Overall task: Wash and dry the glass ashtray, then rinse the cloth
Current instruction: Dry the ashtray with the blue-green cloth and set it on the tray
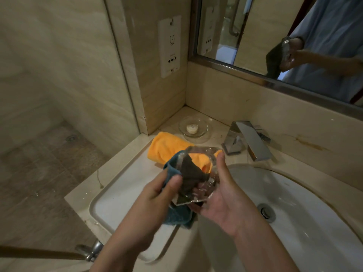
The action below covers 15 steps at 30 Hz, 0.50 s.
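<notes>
Both hands (159,195) on glass ashtray (200,173) and cloth (176,213).

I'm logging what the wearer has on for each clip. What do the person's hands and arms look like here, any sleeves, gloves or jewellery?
Both the left hand and the right hand are bare: no gloves, and no rings or watch show. The forearms are uncovered to the frame's bottom edge, with no sleeve on them. The mirror reflects a light blue garment on the person's body.
</notes>
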{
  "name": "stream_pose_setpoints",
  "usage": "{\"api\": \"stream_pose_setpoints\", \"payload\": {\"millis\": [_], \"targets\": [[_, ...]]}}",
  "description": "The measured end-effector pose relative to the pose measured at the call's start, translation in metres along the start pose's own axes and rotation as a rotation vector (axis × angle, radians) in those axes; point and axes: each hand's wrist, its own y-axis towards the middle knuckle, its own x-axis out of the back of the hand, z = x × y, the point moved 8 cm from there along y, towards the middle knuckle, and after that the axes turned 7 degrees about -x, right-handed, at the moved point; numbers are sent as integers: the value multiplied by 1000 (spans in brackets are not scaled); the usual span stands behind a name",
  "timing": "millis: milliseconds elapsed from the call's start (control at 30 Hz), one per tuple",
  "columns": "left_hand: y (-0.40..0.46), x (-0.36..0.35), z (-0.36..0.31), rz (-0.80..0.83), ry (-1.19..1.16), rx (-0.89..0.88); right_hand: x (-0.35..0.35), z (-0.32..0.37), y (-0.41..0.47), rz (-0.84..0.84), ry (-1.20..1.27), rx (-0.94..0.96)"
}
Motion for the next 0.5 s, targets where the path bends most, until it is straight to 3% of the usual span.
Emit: {"api": "stream_pose_setpoints", "payload": {"millis": [167, 233, 367, 500], "targets": [[7, 16, 2, -113, -138, 89, -3, 5, -10, -26, -127, 117], [10, 19, 6, -188, -76, 61, -7, 4, -9, 25, -12, 155], [6, 24, -1, -314, 260, -111, -12, 2, -8, 79, 194, 166], [2, 6, -13, -243, 770, -333, -9, 7, -9, -7, 189, 241]]}}
